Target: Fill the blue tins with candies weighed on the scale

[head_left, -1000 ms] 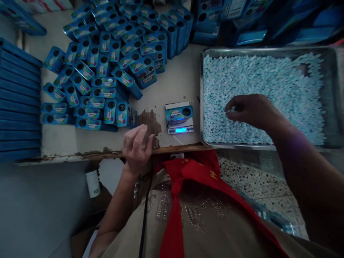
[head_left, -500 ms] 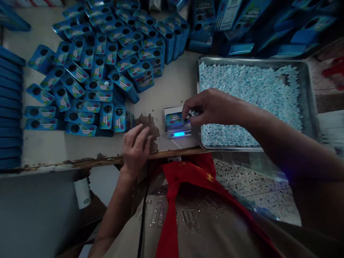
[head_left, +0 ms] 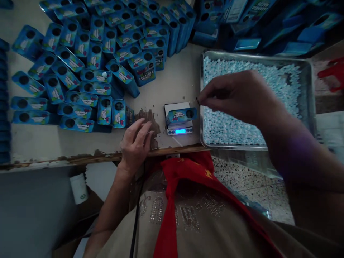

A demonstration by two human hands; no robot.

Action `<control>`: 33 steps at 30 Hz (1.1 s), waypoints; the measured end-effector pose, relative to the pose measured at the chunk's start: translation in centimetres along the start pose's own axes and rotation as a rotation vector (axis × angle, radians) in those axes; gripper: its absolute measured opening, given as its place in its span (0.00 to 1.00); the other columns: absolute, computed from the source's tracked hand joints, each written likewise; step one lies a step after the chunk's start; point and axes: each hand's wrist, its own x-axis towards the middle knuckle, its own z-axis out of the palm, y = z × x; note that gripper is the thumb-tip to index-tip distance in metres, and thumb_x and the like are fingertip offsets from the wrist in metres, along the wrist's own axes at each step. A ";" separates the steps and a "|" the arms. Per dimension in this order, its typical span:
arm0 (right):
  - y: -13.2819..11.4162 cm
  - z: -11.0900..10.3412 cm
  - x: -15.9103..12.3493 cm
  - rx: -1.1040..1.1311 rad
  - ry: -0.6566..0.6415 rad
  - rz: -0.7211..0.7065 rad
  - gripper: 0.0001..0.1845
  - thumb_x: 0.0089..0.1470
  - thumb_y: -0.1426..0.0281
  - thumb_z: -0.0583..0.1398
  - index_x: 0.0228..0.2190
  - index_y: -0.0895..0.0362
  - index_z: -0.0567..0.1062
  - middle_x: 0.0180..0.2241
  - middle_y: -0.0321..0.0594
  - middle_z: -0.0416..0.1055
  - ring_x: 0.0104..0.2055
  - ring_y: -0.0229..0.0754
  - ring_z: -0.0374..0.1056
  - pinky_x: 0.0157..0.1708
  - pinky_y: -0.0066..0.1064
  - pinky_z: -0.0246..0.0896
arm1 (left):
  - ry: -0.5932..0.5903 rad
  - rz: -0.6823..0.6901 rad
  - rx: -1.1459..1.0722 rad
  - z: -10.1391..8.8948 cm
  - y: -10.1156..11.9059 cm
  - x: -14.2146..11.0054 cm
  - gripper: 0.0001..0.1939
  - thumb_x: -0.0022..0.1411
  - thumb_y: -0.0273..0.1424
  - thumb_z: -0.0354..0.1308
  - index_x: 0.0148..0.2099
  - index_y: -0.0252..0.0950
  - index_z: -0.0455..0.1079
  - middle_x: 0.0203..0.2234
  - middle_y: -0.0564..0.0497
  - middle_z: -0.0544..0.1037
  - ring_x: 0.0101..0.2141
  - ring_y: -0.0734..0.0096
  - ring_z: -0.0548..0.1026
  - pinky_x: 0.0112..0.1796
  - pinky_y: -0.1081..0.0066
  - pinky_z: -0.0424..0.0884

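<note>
A small digital scale (head_left: 179,131) with a lit blue display sits near the table's front edge. On its platform stands a blue candy box (head_left: 180,115) with a round hole at its top right. My right hand (head_left: 231,95) hovers over the left side of the candy tray, just right of the box, thumb and fingers pinched together. A small dark spot shows at its fingertips; what they hold, if anything, I cannot make out. My left hand (head_left: 135,141) rests by the table edge, fingers apart and loosely bent, near the closest upright blue box (head_left: 119,114).
The metal tray (head_left: 309,104) holds pale blue and white candies (head_left: 242,134). Rows of blue boxes (head_left: 88,77) with round holes crowd the table's left. More boxes (head_left: 249,14) lie at the back right. A white cup (head_left: 79,189) is below the table edge.
My right hand has moved right and away from the box on the scale, to above the tray. The pale candies seen in its fingers no longer show. The left hand stays in place.
</note>
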 end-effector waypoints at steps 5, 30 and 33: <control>5.1 -1.6 -2.6 -0.053 -0.119 0.184 0.07 0.61 0.63 0.75 0.38 0.53 0.91 0.27 0.36 0.81 0.28 0.41 0.72 0.33 0.37 0.65 | -0.054 0.065 -0.008 -0.1 0.6 0.1 0.14 0.90 0.32 0.65 0.70 0.40 0.85 0.66 0.37 0.83 0.59 0.52 0.87 0.66 0.56 0.86; 9.9 0.4 -5.4 0.172 0.112 0.216 0.08 0.51 0.65 0.73 0.35 0.54 0.89 0.28 0.40 0.84 0.31 0.46 0.78 0.32 0.36 0.70 | -0.151 0.029 0.144 0.6 1.1 0.6 0.16 0.89 0.31 0.62 0.68 0.37 0.87 0.66 0.33 0.84 0.64 0.45 0.85 0.66 0.51 0.85; 5.5 1.0 -3.3 0.148 0.046 -0.050 0.08 0.57 0.68 0.71 0.39 0.52 0.91 0.31 0.39 0.84 0.32 0.44 0.78 0.34 0.36 0.73 | -0.137 0.000 0.121 0.7 1.0 1.4 0.17 0.89 0.31 0.61 0.69 0.37 0.87 0.66 0.34 0.84 0.65 0.46 0.86 0.67 0.51 0.84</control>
